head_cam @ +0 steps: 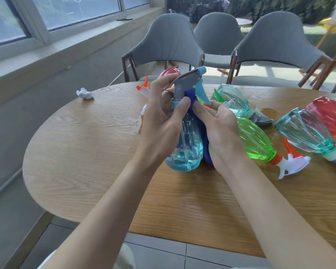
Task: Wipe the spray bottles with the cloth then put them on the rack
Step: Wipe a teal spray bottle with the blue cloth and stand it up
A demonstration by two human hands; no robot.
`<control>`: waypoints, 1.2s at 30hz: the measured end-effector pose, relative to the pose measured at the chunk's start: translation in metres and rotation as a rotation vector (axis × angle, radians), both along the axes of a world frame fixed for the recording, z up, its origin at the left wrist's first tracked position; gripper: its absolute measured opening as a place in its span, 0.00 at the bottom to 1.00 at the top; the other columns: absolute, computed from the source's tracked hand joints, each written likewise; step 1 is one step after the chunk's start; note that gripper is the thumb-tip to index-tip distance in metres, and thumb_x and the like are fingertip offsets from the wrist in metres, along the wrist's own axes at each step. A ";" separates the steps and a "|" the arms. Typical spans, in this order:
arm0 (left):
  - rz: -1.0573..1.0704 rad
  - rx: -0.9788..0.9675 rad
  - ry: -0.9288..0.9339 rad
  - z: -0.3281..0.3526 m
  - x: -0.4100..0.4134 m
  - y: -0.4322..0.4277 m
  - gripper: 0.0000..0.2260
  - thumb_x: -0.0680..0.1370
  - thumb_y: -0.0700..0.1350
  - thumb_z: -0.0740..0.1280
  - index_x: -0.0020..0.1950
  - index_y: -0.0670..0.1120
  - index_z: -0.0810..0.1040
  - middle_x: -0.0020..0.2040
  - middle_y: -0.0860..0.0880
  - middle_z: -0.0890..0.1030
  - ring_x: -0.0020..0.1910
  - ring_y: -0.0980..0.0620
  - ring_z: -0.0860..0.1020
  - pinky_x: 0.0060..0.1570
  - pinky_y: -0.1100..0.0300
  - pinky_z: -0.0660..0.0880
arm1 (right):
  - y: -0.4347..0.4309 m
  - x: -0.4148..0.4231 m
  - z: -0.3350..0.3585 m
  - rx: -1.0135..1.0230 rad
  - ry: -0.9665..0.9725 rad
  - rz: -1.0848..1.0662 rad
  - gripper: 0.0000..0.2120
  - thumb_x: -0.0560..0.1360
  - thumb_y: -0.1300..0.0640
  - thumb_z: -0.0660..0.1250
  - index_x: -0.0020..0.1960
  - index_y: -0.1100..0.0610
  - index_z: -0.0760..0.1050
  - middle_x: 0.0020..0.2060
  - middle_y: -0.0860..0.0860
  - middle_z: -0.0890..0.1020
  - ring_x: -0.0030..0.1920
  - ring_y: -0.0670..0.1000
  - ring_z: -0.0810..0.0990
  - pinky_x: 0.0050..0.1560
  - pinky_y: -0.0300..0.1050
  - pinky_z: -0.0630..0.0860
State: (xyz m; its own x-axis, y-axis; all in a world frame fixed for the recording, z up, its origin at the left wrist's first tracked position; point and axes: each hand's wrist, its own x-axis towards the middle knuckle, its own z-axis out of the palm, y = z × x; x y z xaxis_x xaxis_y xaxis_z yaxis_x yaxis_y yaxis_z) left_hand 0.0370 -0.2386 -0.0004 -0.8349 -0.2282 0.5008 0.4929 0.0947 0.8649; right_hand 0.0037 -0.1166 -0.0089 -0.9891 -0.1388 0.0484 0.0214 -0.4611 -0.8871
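A clear blue spray bottle (186, 150) with a grey and light blue trigger head stands upright above the wooden table (85, 152). My left hand (161, 121) grips its neck, thumb across the collar. My right hand (219, 131) holds a dark blue cloth (204, 133) against the bottle's right side and neck. On the table lie more bottles: a green one (254, 140), a teal one (233, 100) behind it, a teal one (306, 133) and a red one (330, 115) at the right, and a red one (168, 73) behind my left hand. No rack is in view.
A crumpled white tissue (84, 93) lies near the table's far left edge. Small water patches show on the wood by the bottles. Three grey chairs (167, 43) stand behind the table. A window ledge runs along the left wall.
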 end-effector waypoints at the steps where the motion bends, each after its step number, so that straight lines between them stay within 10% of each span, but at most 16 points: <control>1: -0.015 -0.006 0.004 0.000 0.001 0.000 0.18 0.85 0.31 0.65 0.73 0.42 0.69 0.60 0.38 0.84 0.60 0.43 0.85 0.66 0.44 0.81 | 0.002 0.000 0.001 -0.023 -0.012 0.024 0.26 0.79 0.60 0.75 0.72 0.65 0.68 0.49 0.56 0.89 0.51 0.56 0.89 0.50 0.51 0.85; 21: 0.160 -0.036 0.001 -0.006 -0.008 0.001 0.21 0.81 0.36 0.71 0.73 0.46 0.73 0.63 0.44 0.84 0.61 0.47 0.85 0.63 0.41 0.81 | -0.008 0.000 -0.004 -0.113 -0.020 0.036 0.30 0.77 0.62 0.77 0.75 0.64 0.69 0.56 0.59 0.88 0.55 0.58 0.88 0.53 0.51 0.84; 36: 0.208 0.081 -0.017 0.000 -0.004 -0.011 0.26 0.77 0.35 0.79 0.71 0.48 0.75 0.56 0.47 0.87 0.54 0.51 0.87 0.59 0.49 0.84 | -0.002 0.005 -0.011 0.296 0.132 -0.261 0.02 0.83 0.57 0.71 0.53 0.51 0.79 0.43 0.58 0.88 0.44 0.58 0.88 0.45 0.60 0.84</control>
